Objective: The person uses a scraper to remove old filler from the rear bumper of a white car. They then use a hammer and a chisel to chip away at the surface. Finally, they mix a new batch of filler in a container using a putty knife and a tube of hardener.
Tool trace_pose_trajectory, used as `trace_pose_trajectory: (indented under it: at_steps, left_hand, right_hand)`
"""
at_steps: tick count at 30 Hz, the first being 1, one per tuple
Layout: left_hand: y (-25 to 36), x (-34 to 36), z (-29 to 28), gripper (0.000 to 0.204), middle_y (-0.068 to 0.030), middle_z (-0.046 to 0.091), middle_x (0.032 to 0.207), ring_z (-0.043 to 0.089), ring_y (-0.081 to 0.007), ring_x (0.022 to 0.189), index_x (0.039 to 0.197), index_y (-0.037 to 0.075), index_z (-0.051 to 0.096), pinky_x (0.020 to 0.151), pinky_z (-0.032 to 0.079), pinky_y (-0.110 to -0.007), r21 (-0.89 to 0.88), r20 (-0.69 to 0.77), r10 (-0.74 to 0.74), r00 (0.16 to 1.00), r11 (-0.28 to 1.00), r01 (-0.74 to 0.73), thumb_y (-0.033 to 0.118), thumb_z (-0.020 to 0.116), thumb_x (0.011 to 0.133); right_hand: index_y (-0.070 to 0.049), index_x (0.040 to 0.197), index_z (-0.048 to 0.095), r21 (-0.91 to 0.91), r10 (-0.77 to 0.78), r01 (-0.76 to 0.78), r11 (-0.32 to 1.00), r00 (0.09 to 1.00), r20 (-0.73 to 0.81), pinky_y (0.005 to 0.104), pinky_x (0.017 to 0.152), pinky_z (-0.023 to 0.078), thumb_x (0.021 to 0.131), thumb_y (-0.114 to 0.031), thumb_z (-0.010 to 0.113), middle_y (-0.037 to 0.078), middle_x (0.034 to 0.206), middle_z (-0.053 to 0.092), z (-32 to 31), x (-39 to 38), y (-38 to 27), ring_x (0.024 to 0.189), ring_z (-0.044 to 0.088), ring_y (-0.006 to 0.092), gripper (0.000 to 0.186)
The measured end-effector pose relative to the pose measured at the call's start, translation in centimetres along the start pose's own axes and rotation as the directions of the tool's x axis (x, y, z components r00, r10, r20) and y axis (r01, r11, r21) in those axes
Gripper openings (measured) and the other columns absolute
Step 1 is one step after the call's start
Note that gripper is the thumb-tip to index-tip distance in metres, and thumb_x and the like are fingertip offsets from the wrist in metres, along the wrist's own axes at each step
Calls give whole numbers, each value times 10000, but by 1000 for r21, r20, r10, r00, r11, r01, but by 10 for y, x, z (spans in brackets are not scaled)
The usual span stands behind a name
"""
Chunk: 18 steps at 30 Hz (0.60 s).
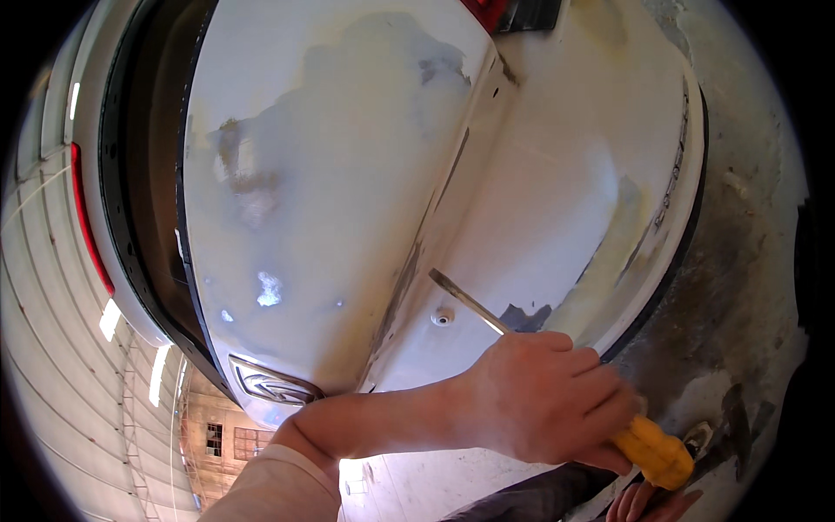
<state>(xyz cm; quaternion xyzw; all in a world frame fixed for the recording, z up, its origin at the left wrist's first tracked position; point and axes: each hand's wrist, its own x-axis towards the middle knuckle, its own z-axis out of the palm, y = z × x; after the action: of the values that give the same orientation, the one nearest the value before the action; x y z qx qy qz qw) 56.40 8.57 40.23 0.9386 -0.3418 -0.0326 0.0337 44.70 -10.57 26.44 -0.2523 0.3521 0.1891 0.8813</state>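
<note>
My left hand (557, 400) reaches across from the lower left with its fingers wrapped round the yellow handle of a flat screwdriver (470, 303). The handle's thick end sticks out beyond the fingers at the lower right. Its slim metal shaft points up and left, the tip over the lower part of a car tailgate (522, 174), just above a small round fitting (443, 317). I cannot tell whether the tip touches the panel. At the bottom edge, partly cut off, my right hand (644, 505) shows spread fingers just below the handle, with nothing visible in them.
The pale tailgate carries sanded patches (374, 70), bare spots and a chrome emblem (274, 383). A red lamp (487, 13) shows at the top, a dark window opening (152, 165) at left. Stained concrete floor (739, 235) lies right, with dark objects (739, 426) near the lower corner.
</note>
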Motion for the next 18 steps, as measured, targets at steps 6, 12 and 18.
trace_pose_trajectory:
  at_steps: [6, 12, 18]
  left_hand:
    - [-7, 10, -5, 403, 10, 394, 640, 425, -126, 537, 813, 68, 578, 447, 301, -260, -1, -80, 5, 997, 1000, -5, 463, 638, 758]
    - [-9, 15, -14, 412, 10, 389, 636, 417, -121, 523, 806, 60, 580, 427, 300, -257, 9, -93, 18, 996, 1000, -18, 460, 646, 733]
    - [-11, 15, -15, 412, 14, 385, 626, 416, -116, 504, 796, 66, 579, 413, 292, -252, 21, -111, 25, 994, 1000, -22, 460, 665, 714]
  right_hand:
    - [-57, 870, 510, -78, 0, 5, 997, 998, 56, 219, 264, 217, 872, -701, 376, -29, 446, 314, -1, -7, 1, 290, 247, 68, 658]
    - [-70, 845, 521, -106, -37, 54, 993, 987, 156, 220, 263, 226, 894, -679, 353, -21, 452, 324, 1, -9, -1, 289, 248, 72, 634]
    - [-82, 840, 520, -58, -9, 21, 998, 979, 206, 223, 265, 252, 905, -672, 318, -3, 454, 350, -15, -14, -1, 292, 271, 90, 627]
